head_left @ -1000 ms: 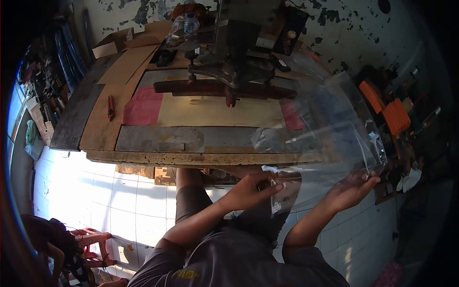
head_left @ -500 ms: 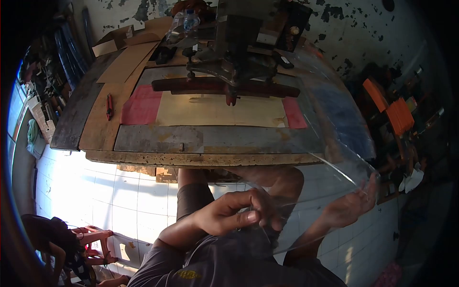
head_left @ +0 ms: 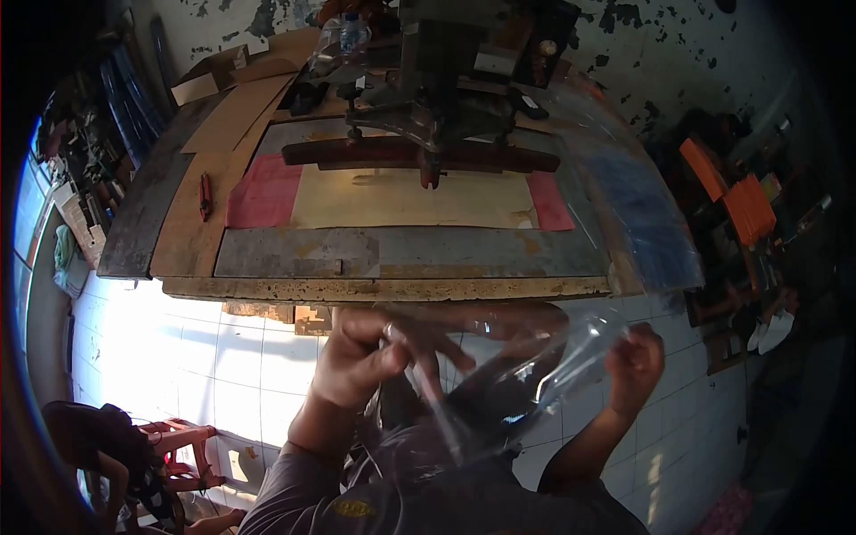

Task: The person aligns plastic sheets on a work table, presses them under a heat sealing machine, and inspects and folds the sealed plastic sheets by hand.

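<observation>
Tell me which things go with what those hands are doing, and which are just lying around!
Part of the job:
clear plastic film, stretching between the left hand and right hand
maybe the bluish plastic at the right end of the workbench

Seemingly just lying about:
red utility knife
plastic bottle
cardboard box

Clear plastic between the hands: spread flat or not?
Not flat: the clear plastic bends and wrinkles between left hand and right hand, its creases catching light. Whether folded double, cannot tell.
</observation>
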The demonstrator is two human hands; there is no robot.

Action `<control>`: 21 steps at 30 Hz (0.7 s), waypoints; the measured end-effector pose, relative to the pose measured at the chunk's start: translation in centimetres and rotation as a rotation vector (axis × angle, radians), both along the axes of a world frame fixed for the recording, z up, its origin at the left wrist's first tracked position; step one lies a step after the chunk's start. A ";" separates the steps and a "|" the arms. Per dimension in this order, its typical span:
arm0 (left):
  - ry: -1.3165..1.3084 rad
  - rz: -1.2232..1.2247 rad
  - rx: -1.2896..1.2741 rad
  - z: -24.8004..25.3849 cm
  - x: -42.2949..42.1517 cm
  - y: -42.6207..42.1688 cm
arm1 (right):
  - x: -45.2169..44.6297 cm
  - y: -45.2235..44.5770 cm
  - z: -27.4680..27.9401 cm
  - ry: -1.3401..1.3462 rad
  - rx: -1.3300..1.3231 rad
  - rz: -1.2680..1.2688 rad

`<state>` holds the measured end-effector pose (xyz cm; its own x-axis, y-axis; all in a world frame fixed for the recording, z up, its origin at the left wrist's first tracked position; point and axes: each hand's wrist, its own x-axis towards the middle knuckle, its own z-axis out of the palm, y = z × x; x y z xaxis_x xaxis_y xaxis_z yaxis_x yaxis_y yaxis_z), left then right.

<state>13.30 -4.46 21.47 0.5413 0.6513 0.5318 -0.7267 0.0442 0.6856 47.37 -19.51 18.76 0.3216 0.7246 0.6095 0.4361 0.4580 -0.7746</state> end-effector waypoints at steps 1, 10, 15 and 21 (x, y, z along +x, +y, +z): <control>0.134 0.027 -0.046 -0.2 -0.2 0.4 | 0.2 0.6 -0.4 0.022 -0.159 0.018; 0.349 0.015 -0.116 -2.4 3.0 1.8 | -4.5 5.2 -0.1 -0.280 -0.039 -0.228; 0.394 0.091 0.195 -0.9 5.4 1.6 | -9.3 5.8 6.2 -0.205 -0.114 0.135; 0.517 0.149 0.276 0.8 5.4 1.2 | -9.6 5.6 9.9 -0.283 -0.308 0.318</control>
